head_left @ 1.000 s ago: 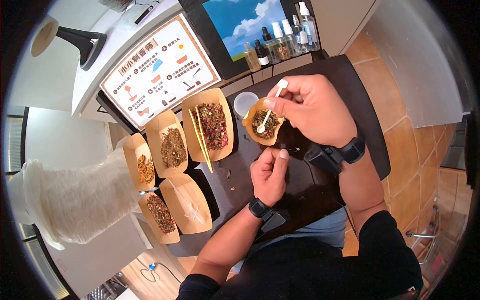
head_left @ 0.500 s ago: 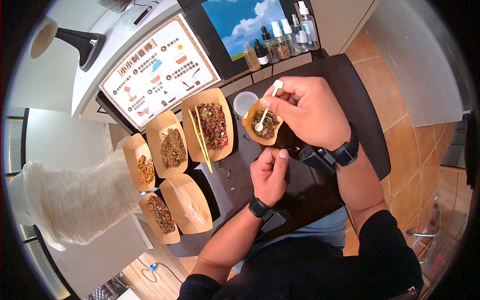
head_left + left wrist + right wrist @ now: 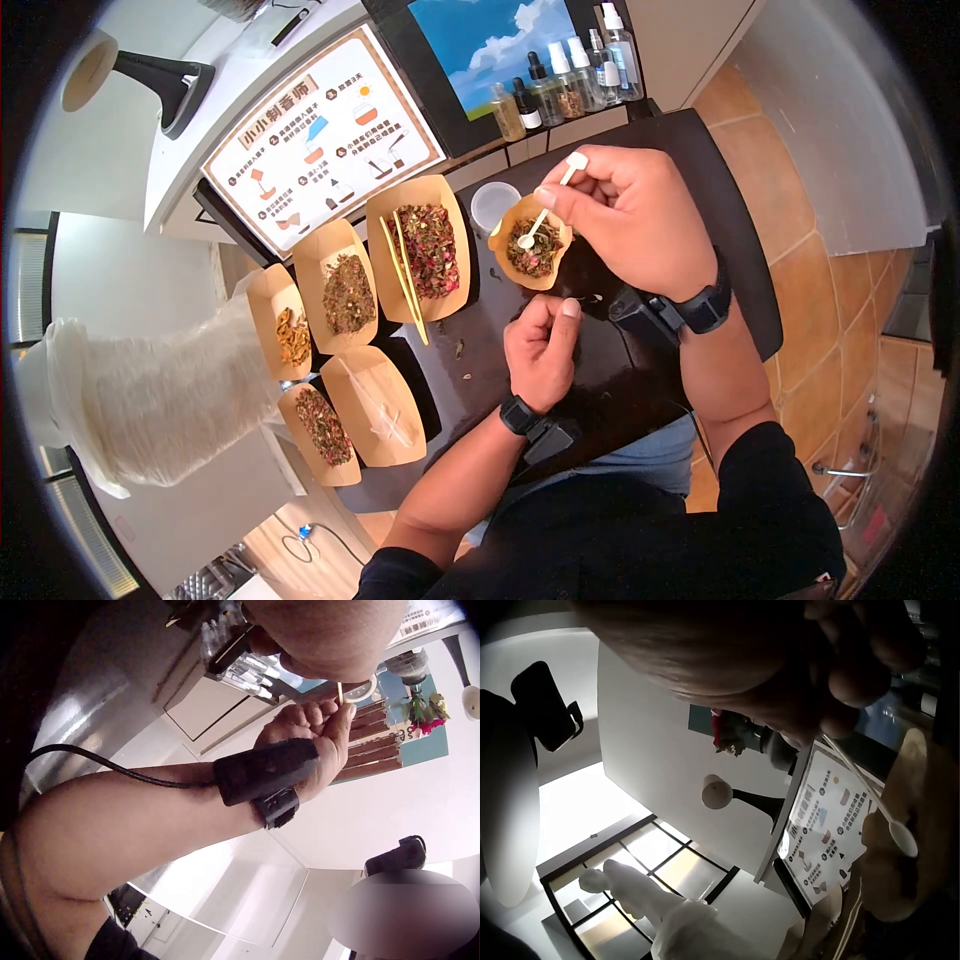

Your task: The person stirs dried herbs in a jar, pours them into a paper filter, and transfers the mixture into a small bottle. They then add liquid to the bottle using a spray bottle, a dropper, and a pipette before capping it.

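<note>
In the head view my right hand [image 3: 635, 215] pinches a small white spoon [image 3: 553, 207] by its handle, between thumb and fingertips. The spoon's bowl lies over the dried herbs [image 3: 533, 258] in a small brown paper cup [image 3: 558, 265]. That bowl also shows in the right wrist view, where the spoon [image 3: 902, 838] slants down from dark fingertips. My left hand [image 3: 540, 350], fingers curled and thumb laid along them, rests just on the near side of the paper cup. Nothing shows in its grasp. A round clear lid or tub [image 3: 495, 207] sits behind the cup.
Left of the cup, a paper tray [image 3: 378, 235] of petals bears yellow chopsticks [image 3: 404, 283]. Further trays hold herbs [image 3: 348, 295], orange bits [image 3: 293, 337], reddish petals [image 3: 322, 428] and wrapped clear items [image 3: 390, 425]. Several bottles [image 3: 548, 100] line the back, beside an instruction sheet [image 3: 325, 150].
The spoon's bowl has shifted inside the cup, first slightly left and then toward the far side, as my right hand moved with it. My left hand has stayed in place.
</note>
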`<state>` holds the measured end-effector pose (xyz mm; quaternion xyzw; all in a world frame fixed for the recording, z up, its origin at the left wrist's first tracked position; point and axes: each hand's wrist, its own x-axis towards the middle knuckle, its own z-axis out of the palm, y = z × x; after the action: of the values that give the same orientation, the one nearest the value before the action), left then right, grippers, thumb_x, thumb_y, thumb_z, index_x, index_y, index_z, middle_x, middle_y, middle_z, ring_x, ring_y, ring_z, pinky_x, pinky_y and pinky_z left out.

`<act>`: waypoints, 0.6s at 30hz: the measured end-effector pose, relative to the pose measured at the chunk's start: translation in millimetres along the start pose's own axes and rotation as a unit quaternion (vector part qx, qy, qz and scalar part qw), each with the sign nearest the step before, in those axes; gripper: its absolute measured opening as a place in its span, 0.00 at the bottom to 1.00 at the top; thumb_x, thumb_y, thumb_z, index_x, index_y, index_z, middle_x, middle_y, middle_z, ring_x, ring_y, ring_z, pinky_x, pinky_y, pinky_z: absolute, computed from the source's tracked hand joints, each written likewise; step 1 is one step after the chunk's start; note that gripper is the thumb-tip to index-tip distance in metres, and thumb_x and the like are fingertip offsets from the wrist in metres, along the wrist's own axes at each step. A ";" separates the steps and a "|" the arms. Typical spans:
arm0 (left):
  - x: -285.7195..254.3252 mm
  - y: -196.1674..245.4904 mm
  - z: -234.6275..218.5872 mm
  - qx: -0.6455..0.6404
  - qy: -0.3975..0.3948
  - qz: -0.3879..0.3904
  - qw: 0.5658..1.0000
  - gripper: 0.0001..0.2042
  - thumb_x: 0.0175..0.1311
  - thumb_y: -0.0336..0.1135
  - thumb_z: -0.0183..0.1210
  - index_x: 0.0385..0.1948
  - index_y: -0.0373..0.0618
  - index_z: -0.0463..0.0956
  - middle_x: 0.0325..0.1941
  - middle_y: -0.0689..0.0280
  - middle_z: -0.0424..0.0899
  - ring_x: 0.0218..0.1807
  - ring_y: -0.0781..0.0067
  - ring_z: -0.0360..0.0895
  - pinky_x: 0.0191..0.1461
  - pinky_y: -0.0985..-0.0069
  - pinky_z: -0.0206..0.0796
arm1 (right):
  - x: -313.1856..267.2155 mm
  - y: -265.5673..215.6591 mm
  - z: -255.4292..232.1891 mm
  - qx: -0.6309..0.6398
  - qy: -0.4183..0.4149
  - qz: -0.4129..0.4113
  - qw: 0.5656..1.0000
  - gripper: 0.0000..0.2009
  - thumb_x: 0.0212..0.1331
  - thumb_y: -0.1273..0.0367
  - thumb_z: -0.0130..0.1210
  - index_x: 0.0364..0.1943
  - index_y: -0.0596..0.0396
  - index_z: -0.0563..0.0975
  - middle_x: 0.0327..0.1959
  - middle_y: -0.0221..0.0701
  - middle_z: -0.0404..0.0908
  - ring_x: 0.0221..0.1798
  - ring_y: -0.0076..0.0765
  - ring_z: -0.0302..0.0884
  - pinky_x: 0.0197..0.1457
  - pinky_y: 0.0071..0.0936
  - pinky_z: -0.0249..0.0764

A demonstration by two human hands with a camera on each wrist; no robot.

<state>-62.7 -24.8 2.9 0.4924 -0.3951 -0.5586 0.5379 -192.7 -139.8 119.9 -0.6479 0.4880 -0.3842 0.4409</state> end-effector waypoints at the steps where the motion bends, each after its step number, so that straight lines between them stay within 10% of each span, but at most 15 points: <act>1: 0.0 0.9 0.0 0.001 -0.004 -0.004 1.000 0.11 0.76 0.32 0.58 0.30 0.37 0.77 0.24 0.77 0.73 0.27 0.89 0.63 0.31 0.83 0.58 | 0.4 1.0 -1.0 0.015 0.005 0.003 1.000 0.06 0.68 0.73 0.62 0.38 0.65 0.83 0.27 0.21 0.81 0.30 0.08 0.72 0.32 0.13 0.69; 18: -0.4 1.6 1.9 0.006 0.000 0.002 1.000 0.11 0.76 0.33 0.58 0.30 0.38 0.77 0.23 0.77 0.73 0.27 0.89 0.63 0.30 0.82 0.57 | -1.3 1.0 6.9 0.077 -0.010 -0.011 0.997 0.06 0.67 0.73 0.62 0.37 0.64 0.83 0.26 0.22 0.83 0.29 0.09 0.74 0.32 0.15 0.70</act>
<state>-64.3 -24.8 4.8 0.4948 -0.3999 -0.5552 0.5358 -186.9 -137.3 116.6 -0.6213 0.4457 -0.4186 0.4900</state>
